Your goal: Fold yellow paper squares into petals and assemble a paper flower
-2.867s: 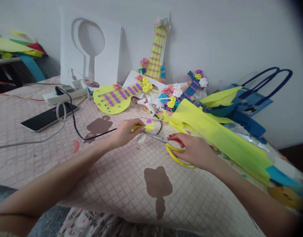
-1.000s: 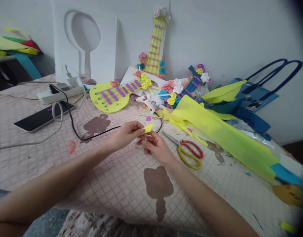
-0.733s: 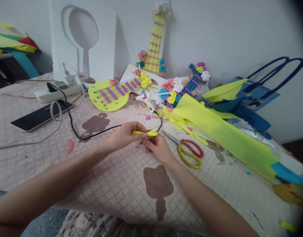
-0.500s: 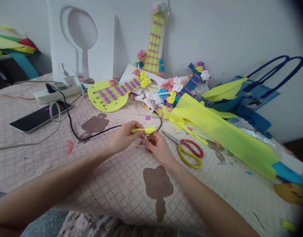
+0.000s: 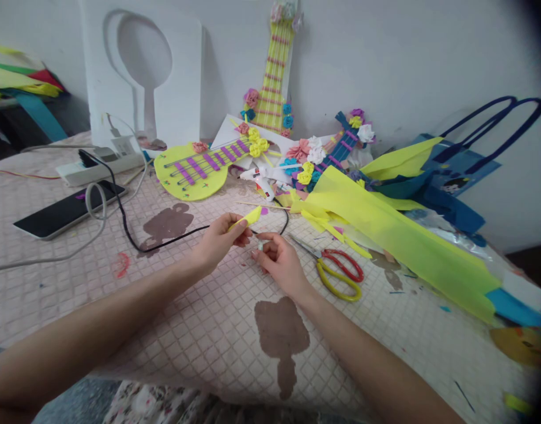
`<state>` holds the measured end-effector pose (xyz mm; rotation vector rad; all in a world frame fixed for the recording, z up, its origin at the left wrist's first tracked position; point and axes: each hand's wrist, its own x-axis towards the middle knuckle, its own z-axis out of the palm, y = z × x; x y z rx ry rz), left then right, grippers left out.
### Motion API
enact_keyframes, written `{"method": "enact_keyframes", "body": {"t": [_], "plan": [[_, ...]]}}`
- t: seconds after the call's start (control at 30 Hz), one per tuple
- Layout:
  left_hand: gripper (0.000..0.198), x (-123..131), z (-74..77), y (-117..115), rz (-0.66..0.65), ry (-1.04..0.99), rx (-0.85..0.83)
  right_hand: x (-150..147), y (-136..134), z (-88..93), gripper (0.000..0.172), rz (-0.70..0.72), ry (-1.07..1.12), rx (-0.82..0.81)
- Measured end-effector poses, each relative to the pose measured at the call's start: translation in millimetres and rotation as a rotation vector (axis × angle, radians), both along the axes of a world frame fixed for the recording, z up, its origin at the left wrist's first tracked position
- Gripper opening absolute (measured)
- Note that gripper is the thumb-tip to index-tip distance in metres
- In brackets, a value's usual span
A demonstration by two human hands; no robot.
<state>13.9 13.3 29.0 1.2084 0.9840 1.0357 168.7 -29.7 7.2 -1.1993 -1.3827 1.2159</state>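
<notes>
My left hand (image 5: 223, 238) is closed around a folded yellow paper strip (image 5: 252, 216), whose free end points up to the right. Just beside it, my right hand (image 5: 281, 259) pinches a small pale piece (image 5: 260, 245), too small and partly covered to name. The two hands are slightly apart above the checked tablecloth (image 5: 199, 330). To the right of my right hand lie scissors (image 5: 338, 277) with one red and one yellow handle. Beyond the hands rests a white glue gun (image 5: 262, 181) with a black cord.
A large yellow paper sheet (image 5: 398, 247) spreads across the right, near a blue bag (image 5: 468, 171). Paper-flowered guitar shapes, one a yellow guitar (image 5: 195, 176), sit at the back. At left are a phone (image 5: 71, 209), a power strip (image 5: 98, 168) and loose cables.
My left hand has drawn the yellow paper strip up and left, away from my right hand. A small pale piece now shows in my right fingers, which have barely moved.
</notes>
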Motion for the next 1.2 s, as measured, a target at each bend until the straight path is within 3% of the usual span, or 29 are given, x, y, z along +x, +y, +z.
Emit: {"method": "enact_keyframes", "body": {"t": [0.17, 0.33, 0.73, 1.2], "plan": [[0.024, 0.0, -4.1, -0.8, -0.051, -0.051, -0.108, 0.3, -0.9, -1.0, 0.039, -0.029, -0.073, 0.025], [0.026, 1.7, -8.2, -3.4, -0.071, 0.047, -0.038, -0.1, -1.9, -3.4, 0.052, -0.054, -0.125, 0.075], [0.031, 3.1, -10.4, -2.0, -0.061, 0.122, 0.034, -0.8, -2.8, -4.3, 0.052, -0.076, -0.208, 0.142], [0.032, 4.4, -13.2, -4.4, -0.172, 0.06, -0.125, -0.5, -5.2, -6.3, 0.054, -0.08, -0.325, 0.259]]}}
